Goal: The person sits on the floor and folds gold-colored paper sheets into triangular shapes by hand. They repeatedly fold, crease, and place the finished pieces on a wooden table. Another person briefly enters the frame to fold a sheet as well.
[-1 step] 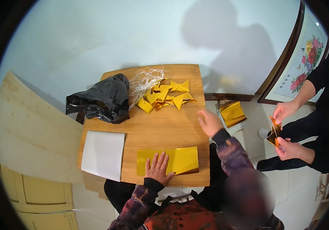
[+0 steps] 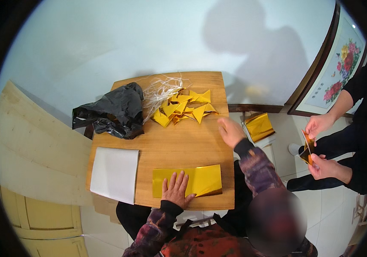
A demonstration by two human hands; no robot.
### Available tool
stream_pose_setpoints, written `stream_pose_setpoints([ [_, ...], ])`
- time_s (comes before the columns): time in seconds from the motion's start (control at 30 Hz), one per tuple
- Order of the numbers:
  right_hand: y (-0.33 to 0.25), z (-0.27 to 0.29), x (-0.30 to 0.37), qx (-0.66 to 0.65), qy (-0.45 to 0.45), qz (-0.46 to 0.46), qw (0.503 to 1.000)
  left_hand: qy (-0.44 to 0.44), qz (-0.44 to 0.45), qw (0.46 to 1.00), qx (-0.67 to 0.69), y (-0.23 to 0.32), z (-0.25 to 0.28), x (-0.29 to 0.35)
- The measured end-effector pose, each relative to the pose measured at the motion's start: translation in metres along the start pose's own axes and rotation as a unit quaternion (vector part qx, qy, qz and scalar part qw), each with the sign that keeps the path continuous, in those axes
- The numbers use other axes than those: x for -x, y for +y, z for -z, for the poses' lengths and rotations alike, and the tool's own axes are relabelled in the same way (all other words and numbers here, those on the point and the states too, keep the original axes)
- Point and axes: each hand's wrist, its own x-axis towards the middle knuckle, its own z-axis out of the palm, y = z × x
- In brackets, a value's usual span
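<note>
At far left a pale wooden board (image 2: 33,145) leans beside the worktop (image 2: 179,150). A crumpled black plastic bag (image 2: 115,109) lies on the worktop's far left corner, with a folded grey-white sheet (image 2: 114,174) nearer the person. Just right of the bag is a tangle of white strands (image 2: 160,91). The left hand (image 2: 175,192) rests palm down, its fingers extended and grasping nothing, on the left part of a gold sheet (image 2: 207,177) at the worktop's near edge. Beyond lie folded gold pieces (image 2: 185,107). The right hand (image 2: 232,132) is over the right edge, fingers curled; whether they grip anything, I cannot tell. Farther right, beside the worktop, is more gold material (image 2: 259,127); then another person's hands (image 2: 322,166) hold a gold piece (image 2: 307,150).
</note>
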Motion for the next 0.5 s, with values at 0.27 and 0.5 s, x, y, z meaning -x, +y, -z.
stream_pose_setpoints([
  [0.27,0.037,-0.057,-0.079,0.137,-0.116,0.041,0.983,-0.002,0.002,1.000,0.003,0.001,0.003,0.001],
  [0.5,0.047,-0.055,-0.054,0.170,-0.192,0.032,0.966,-0.012,0.001,1.000,-0.001,0.001,0.003,0.001],
])
